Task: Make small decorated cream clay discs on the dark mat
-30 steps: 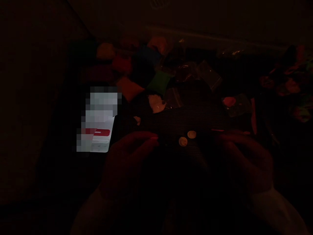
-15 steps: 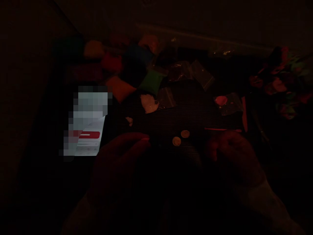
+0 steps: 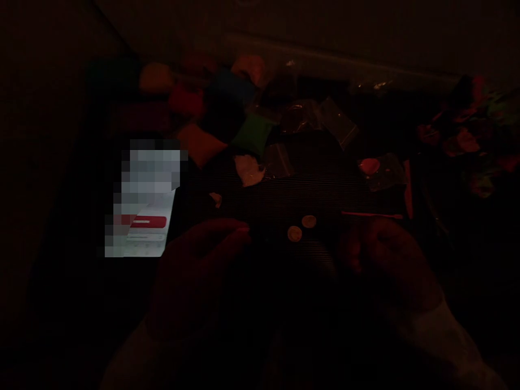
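The scene is very dark. My left hand [image 3: 197, 271] rests on the left with thumb and fingertips brought together; whatever may be between them is hidden. On the right, my right hand [image 3: 396, 262] is closed with curled fingers, and I cannot make out anything inside. Two small round yellowish pieces, a nearer disc [image 3: 294, 233] and a farther disc [image 3: 309, 221], lie between the hands on a dark ribbed surface [image 3: 317, 187]. Just beyond the right hand's knuckles is a thin pinkish stick [image 3: 371, 215]. A lit phone [image 3: 148, 238] lies beside my left hand.
Coloured packets, among them an orange packet [image 3: 201, 145] and a green packet [image 3: 254, 132], cluster at the back left. Nearby are a pale torn lump [image 3: 249, 170], a clear bag [image 3: 339, 123] and a bag with a pink piece [image 3: 382, 170]. Flower-like decorations [image 3: 467, 141] stand far right.
Both hands keep nearly the same pose and place. The lines under the red bar on the phone screen look different. The whole view has shifted very slightly.
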A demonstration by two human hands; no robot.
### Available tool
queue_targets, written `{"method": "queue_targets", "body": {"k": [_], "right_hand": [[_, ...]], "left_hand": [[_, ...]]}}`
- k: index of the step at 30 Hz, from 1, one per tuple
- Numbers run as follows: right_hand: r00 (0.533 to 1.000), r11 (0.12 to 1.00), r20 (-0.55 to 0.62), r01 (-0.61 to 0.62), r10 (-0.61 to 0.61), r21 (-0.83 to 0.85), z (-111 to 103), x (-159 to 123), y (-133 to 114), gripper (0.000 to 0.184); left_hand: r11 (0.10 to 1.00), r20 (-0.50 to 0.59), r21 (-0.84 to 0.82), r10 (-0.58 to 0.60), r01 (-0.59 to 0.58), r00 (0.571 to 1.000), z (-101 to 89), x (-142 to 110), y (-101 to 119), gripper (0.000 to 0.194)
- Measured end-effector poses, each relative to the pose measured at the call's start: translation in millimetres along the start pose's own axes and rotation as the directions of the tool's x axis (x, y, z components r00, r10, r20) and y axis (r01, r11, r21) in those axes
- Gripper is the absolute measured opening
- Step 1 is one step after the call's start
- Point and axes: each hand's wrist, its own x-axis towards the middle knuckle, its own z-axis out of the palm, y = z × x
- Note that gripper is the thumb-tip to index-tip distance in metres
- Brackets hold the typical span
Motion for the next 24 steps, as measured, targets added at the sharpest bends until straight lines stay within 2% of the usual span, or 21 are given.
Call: {"method": "queue_targets", "body": {"k": [6, 14, 24], "right_hand": [[0.999, 0.994, -0.006, 0.043, -0.044, -0.098, -0.1, -2.4, 0.9, 0.003], [0.998, 0.988, -0.002, 0.060, -0.061, -0.140, -0.5, -0.6, 0.3, 0.002], [0.999, 0.997, 0.026, 0.043, -0.041, -0.066, -2.8, -2.9, 2.0, 0.005]], "left_hand": [[0.997, -0.005, 0.082, 0.013, -0.012, 1.000, -0.6, 0.1, -0.8, 0.008], [1.000, 0.023, -0.001, -0.030, 0.030, 0.999, -0.3, -0.5, 0.3, 0.007], [1.000, 0.023, 0.031, -0.008, 0.008, 1.000, -2.0, 4.3, -9.0, 0.006]]}}
